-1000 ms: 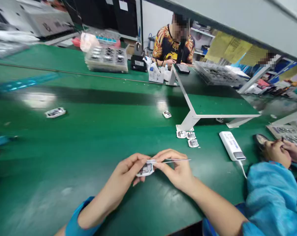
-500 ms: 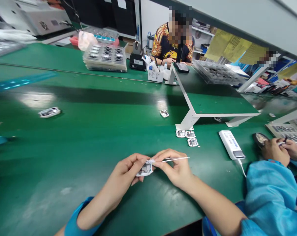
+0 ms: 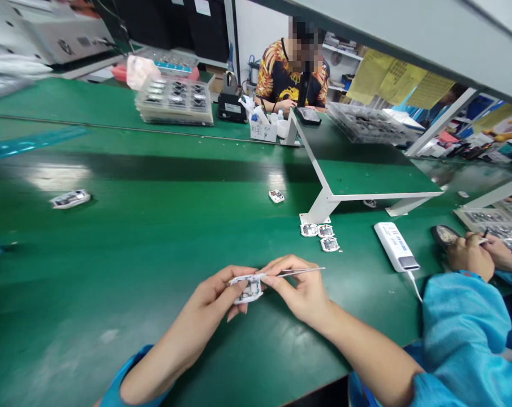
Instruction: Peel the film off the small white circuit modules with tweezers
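My left hand [image 3: 215, 297] pinches a small white casing with a circuit board inside [image 3: 248, 289], holding it just above the green table [image 3: 154, 237]. My right hand [image 3: 300, 288] grips thin metal tweezers [image 3: 300, 272]. Their handle points right and their tips meet the casing's top edge. Both hands are closed, close together near the table's front edge.
Three more white casings [image 3: 319, 234] lie beside a white bracket foot [image 3: 319, 212]. One more casing [image 3: 276, 196] lies mid-table and another [image 3: 70, 199] at the left. A white device with a cable [image 3: 395, 246] lies to the right, near a co-worker's hands [image 3: 472, 257]. Trays [image 3: 175, 102] stand at the back, where a person sits.
My hands have stayed together on the casing and tweezers, with only a slight turn of the casing. The view has shifted a little to the right.
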`<state>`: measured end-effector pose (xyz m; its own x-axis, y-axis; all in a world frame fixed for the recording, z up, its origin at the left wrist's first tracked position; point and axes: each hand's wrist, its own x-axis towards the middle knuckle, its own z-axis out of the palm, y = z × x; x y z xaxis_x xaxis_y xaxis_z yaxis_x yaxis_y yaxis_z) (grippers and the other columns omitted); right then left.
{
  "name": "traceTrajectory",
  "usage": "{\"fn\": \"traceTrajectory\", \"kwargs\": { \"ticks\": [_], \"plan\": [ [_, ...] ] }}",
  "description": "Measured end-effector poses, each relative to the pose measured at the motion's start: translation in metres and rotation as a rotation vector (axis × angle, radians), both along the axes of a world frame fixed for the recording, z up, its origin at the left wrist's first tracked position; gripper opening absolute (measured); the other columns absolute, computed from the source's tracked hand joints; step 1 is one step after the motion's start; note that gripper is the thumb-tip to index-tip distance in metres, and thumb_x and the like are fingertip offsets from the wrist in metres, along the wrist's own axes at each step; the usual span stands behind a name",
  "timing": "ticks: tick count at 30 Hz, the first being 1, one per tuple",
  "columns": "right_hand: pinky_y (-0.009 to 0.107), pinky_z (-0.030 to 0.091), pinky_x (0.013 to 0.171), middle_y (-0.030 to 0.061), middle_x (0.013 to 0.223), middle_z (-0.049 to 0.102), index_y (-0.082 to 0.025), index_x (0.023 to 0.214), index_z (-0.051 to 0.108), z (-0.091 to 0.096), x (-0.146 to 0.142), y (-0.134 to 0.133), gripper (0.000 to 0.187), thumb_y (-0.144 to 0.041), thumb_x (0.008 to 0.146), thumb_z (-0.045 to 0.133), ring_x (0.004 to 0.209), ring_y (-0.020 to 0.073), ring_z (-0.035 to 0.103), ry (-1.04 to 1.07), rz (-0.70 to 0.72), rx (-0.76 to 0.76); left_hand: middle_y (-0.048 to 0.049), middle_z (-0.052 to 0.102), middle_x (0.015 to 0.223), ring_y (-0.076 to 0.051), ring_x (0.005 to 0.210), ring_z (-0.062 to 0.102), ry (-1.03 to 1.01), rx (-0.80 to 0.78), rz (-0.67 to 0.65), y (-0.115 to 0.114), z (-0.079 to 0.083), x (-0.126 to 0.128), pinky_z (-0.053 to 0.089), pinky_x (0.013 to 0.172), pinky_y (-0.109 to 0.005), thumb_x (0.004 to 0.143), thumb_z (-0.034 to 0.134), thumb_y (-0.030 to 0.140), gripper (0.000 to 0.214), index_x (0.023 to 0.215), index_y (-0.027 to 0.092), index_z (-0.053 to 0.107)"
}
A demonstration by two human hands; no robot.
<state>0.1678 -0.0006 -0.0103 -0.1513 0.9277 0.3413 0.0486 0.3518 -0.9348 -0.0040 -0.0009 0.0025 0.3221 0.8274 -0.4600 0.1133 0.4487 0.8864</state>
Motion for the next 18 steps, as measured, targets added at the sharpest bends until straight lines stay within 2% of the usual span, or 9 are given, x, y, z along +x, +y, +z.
{"fn": "traceTrajectory", "kwargs": {
  "ticks": [6, 12, 16, 18],
  "plan": [
    [0.030, 0.055, 0.075, 0.0062, 0.085, 0.072, -0.017, 0.082, 0.064, 0.0031, 0.0001, 0.0001, 0.002, -0.015, 0.082, 0.065, 0.081, 0.0163, 0.069, -0.063, -0.007, 0.114, 0.0008, 0.052, 0.076, -0.003, 0.060, 0.045, -0.016, -0.004, 0.031, 0.0004, -0.0001, -0.0001, 0.036, 0.051, -0.011, 0.074, 0.056, 0.049, 0.045, 0.102, 0.013, 0.054],
    [0.031, 0.056, 0.078, 0.0065, 0.086, 0.072, -0.017, 0.084, 0.066, 0.0017, -0.0022, -0.0007, 0.005, -0.014, 0.079, 0.068, 0.083, 0.0175, 0.069, 0.020, -0.001, 0.095, 0.0012, 0.051, 0.075, -0.003, 0.061, 0.045, -0.075, -0.058, 0.085, 0.0021, 0.0032, 0.0031, 0.035, 0.051, -0.012, 0.075, 0.057, 0.044, 0.038, 0.097, 0.014, 0.054],
    [0.030, 0.056, 0.076, 0.0059, 0.083, 0.073, -0.017, 0.081, 0.067, 0.0007, -0.0015, 0.0004, 0.002, -0.016, 0.079, 0.068, 0.081, 0.0176, 0.070, 0.001, -0.029, 0.143, 0.0011, 0.052, 0.078, -0.002, 0.062, 0.044, -0.089, -0.052, 0.045, 0.0017, 0.0037, 0.0019, 0.035, 0.051, -0.011, 0.076, 0.057, 0.046, 0.041, 0.102, 0.015, 0.052],
    [0.031, 0.055, 0.077, 0.0059, 0.083, 0.073, -0.018, 0.081, 0.067, 0.0002, 0.0003, 0.0017, 0.001, -0.018, 0.080, 0.068, 0.081, 0.0179, 0.070, -0.038, -0.052, 0.142, -0.0001, 0.056, 0.089, -0.003, 0.072, 0.049, -0.092, -0.045, -0.008, 0.0027, 0.0030, 0.0013, 0.040, 0.059, -0.009, 0.072, 0.064, 0.042, 0.047, 0.109, 0.017, 0.050]
  ]
}}
